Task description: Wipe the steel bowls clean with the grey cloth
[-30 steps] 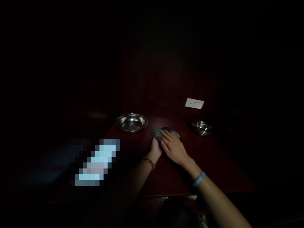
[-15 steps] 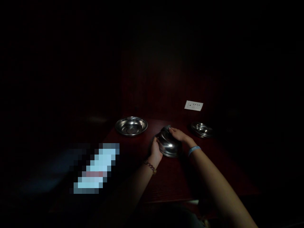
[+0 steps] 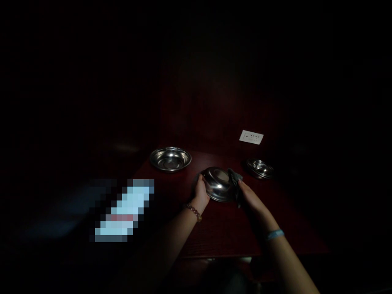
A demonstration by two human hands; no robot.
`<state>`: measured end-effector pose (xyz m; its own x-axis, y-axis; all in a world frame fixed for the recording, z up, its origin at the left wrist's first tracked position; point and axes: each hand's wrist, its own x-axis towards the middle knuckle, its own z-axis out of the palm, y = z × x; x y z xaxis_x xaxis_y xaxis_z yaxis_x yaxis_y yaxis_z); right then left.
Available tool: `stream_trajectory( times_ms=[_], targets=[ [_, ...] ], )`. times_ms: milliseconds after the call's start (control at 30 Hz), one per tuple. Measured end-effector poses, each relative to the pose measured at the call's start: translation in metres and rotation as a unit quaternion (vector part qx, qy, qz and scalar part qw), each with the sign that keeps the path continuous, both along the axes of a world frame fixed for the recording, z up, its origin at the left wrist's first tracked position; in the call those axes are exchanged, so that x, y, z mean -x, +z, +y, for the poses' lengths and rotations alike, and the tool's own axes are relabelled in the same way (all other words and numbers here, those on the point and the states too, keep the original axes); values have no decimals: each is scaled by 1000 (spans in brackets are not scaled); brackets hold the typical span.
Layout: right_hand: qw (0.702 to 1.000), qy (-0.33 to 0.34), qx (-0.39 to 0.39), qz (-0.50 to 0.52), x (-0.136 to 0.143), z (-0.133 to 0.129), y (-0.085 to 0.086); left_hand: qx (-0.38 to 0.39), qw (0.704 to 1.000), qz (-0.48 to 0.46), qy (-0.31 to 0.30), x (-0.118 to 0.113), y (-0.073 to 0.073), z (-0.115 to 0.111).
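Note:
A shiny metal bowl [image 3: 218, 188] is held bottom up above the dark red table [image 3: 211, 241]. My left hand [image 3: 201, 192] grips its left edge, with the thumb on the outer wall and the other fingers hidden beneath. At the bowl's right side, my right hand [image 3: 249, 197] holds a dark grey cloth [image 3: 235, 178] against the metal. Part of the cloth hangs down past the rim.
Behind and left of the bowl, a wide metal dish [image 3: 170, 159] lies on the table. Stacked metal dishes [image 3: 259, 168] stand at the right. A white socket plate [image 3: 251, 137] is on the back wall. At the left is a bright pixelated patch [image 3: 125, 210].
My right hand and the cloth have moved from the bowl's upturned base to the right and down, onto its right side. The left hand keeps its hold.

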<state>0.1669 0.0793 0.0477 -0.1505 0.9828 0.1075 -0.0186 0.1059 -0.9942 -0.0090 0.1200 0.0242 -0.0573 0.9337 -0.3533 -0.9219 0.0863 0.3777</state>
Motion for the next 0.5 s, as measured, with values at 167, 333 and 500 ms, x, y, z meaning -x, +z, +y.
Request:
stream_trajectory(
  times_ms=[167, 333, 500],
  targets=[
    [983, -120, -87, -110, 14, -21, -16, -6, 1000, -7, 0, 1, 0, -1],
    [934, -111, -212, -263, 44, -41, -13, -37, 998, -14, -38, 4, 7, -5],
    [864, -34, -308, -397, 71, -48, 4, -67, 997, 6, -49, 5, 3, -6]
  ],
)
